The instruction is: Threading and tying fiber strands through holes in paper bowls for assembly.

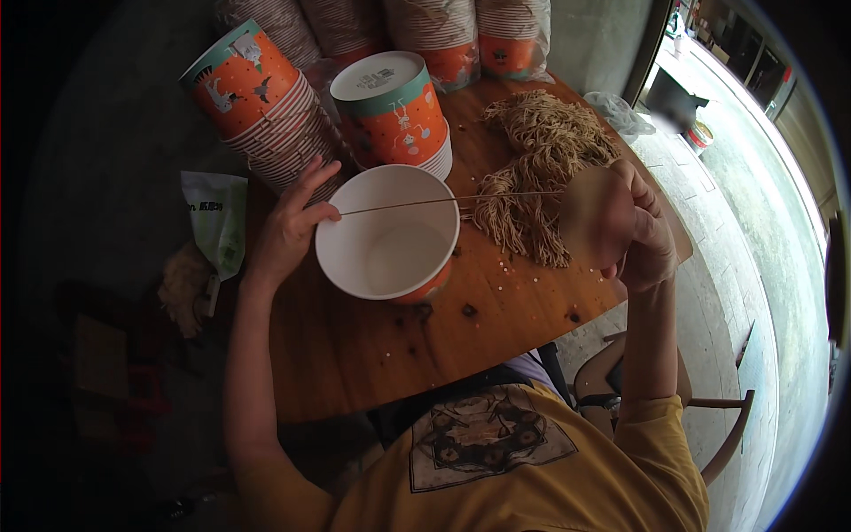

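A brown wooden table [337, 381] fills the middle of the view, its near edge by the person's yellow T-shirt [594, 488], which has a dark patterned print on the chest. Along the far side stand stacks of paper tubs in clear wrapping [434, 53], orange at their lower ends. In front of them, at the left, a long stack of tubs [257, 97] leans over, orange and teal with white figures; just right of it a shorter stack [394, 124] stands bottom up. Nearer the person, a single white-lined tub [355, 253] sits on the table with its mouth open upward. To its right lies a tangled heap of tan strands [550, 146].

The left hand [297, 208] is beside the tub's left rim, pinching one end of a single tan strand [399, 207] at its lower fingertips, the upper fingers spread loosely. The right hand [643, 235], raised to the right of the heap, has its fingers curled in; its tips are blurred, but it seems to grip the strand's other end. Between the hands the strand runs straight and taut across the tub's mouth. Small pale specks [501, 286] dot the tabletop.
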A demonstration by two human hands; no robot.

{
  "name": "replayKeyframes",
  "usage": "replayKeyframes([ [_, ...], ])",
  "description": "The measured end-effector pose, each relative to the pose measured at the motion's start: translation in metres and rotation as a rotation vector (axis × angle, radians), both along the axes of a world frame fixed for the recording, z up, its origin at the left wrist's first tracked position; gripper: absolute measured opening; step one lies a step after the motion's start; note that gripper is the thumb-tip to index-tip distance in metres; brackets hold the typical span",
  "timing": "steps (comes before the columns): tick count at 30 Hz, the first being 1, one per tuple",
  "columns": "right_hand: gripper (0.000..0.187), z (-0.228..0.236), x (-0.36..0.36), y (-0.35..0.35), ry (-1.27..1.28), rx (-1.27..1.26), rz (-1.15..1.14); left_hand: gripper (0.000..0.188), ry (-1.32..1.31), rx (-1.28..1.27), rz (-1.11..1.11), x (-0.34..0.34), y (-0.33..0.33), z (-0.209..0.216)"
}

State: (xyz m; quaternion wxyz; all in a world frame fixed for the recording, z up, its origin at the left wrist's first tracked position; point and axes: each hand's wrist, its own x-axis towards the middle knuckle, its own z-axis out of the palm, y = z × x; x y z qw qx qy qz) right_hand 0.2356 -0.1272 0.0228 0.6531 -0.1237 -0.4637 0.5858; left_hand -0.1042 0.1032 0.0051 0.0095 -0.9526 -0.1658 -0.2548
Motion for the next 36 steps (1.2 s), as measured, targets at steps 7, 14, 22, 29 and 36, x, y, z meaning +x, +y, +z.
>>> replayKeyframes([
  [7,0.005,-0.005,-0.016,0.008,-0.568,0.088,-0.586,0.014,-0.28,-0.079,0.073,0.011,-0.014,0.011],
  [14,0.012,-0.001,-0.04,0.033,0.042,0.085,-0.327,0.019,-0.144,-0.538,0.123,0.058,-0.128,0.004],
  [22,0.008,-0.014,-0.062,0.031,-0.228,-0.145,-0.475,0.027,-0.145,-0.998,0.229,0.038,-0.111,0.021],
  [29,0.008,-0.035,-0.102,0.04,-0.853,-0.08,-0.665,0.016,-0.179,-1.161,0.252,0.032,-0.1,0.028],
  [36,0.011,-0.057,-0.126,0.049,-0.991,0.03,-0.897,0.017,-0.2,-1.168,0.233,0.033,-0.102,0.027],
])
